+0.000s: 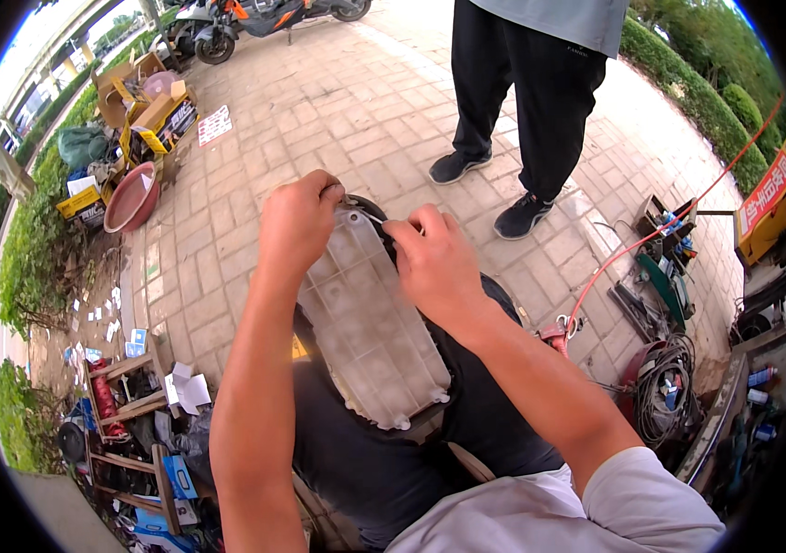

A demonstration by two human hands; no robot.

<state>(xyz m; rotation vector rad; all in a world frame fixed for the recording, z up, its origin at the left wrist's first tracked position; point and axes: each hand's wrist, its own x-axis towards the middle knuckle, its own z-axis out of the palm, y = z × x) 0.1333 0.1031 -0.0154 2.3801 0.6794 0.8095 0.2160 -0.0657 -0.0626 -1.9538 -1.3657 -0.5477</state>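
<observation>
A long, pale translucent plastic panel with a grid of ribs and a dark edge lies across my lap, its far end tilted up between my hands. My left hand is closed at the far left corner, fingertips curled on the dark edge. On the far right side, my right hand is closed in a pinch at the black rim. The fingers partly hide what each hand grips. Under the panel, a dark part rests on my thighs.
Ahead stands a person in black trousers. A red hose runs along the right, beside a coil of cable and toolboxes. Left are a pink basin, cardboard boxes and a wooden frame. Scooters stand far off.
</observation>
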